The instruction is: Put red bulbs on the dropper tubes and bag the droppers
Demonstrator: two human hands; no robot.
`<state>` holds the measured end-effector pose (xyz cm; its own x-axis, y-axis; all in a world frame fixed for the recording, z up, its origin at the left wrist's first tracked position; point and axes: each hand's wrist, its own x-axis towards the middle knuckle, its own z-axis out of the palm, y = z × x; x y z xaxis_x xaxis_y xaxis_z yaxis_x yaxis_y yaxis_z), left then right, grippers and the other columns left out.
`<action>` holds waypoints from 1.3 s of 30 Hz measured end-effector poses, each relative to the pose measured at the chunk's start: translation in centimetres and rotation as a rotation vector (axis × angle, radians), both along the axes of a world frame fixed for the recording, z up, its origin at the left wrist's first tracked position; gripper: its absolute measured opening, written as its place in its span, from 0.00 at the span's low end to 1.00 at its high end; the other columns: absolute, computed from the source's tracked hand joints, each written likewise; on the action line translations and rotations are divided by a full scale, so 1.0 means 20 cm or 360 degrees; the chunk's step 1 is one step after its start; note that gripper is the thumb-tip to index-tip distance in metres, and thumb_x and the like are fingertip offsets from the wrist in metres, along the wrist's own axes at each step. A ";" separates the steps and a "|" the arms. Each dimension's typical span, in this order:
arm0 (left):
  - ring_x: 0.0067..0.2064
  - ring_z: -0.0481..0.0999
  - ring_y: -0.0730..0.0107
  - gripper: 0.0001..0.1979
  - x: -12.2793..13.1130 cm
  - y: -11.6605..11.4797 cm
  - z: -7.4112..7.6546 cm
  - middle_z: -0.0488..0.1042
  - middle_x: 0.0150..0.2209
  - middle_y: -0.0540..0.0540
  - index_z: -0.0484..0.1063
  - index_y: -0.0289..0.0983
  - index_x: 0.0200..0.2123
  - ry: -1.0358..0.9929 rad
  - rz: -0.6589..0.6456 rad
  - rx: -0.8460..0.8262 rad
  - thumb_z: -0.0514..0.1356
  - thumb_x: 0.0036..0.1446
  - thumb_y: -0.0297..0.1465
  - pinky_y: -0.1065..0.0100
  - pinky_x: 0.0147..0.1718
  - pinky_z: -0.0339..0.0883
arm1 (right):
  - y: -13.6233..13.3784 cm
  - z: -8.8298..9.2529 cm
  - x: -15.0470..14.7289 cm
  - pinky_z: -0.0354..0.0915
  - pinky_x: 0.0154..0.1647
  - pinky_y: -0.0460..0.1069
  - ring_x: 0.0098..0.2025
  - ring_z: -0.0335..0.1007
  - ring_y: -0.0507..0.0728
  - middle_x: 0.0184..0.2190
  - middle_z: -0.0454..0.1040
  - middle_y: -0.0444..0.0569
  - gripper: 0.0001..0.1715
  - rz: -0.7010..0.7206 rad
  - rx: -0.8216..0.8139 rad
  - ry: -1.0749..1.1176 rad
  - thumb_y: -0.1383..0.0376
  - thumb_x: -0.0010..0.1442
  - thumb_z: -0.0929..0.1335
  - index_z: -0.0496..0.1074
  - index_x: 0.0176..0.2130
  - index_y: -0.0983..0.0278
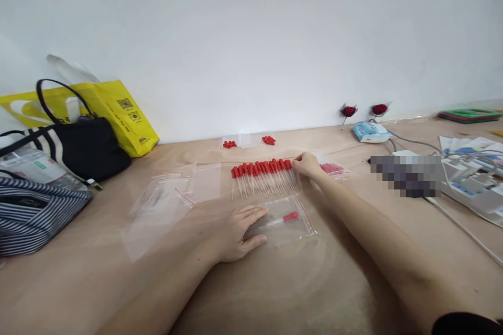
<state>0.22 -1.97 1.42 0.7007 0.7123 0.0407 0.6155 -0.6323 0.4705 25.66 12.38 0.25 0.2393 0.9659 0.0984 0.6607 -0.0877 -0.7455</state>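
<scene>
My left hand (242, 233) lies flat on the near-left part of a clear zip bag (288, 227), its fingers stretched out and the thumb apart. A dropper with a red bulb (291, 216) and a clear stem lies at that bag; whether inside or on top I cannot tell. Beyond it, several red-bulbed droppers (259, 170) lie side by side in a row, stems towards me. My right hand (308, 164) is at the row's right end, thumb and finger pinched on the bulb of the last dropper (288, 164). Its fingertips are partly hidden.
Flat zip bags (161, 193) overlap at the left. Bags with small red bulbs (269, 140) lie near the wall, and another pink-red bagged bundle (332, 168) sits behind my right wrist. Bags, including a yellow one (129, 120), stand left. Tissues (371, 132), cables and papers lie right.
</scene>
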 end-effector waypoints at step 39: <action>0.59 0.55 0.58 0.30 0.00 -0.01 0.03 0.56 0.59 0.43 0.50 0.39 0.58 0.0051 0.0022 -0.0051 0.55 0.52 0.34 0.54 0.55 0.52 | -0.61 -0.17 0.03 0.60 0.31 0.47 0.30 0.62 0.52 0.32 0.67 0.47 0.12 0.0721 0.0188 0.0471 0.56 0.50 0.67 0.73 0.28 0.62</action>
<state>0.26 -2.10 1.93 0.6912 0.7227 -0.0044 0.6392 -0.6086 0.4701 26.32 0.10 -3.10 -0.1641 0.9652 0.2039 0.3736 0.2521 -0.8927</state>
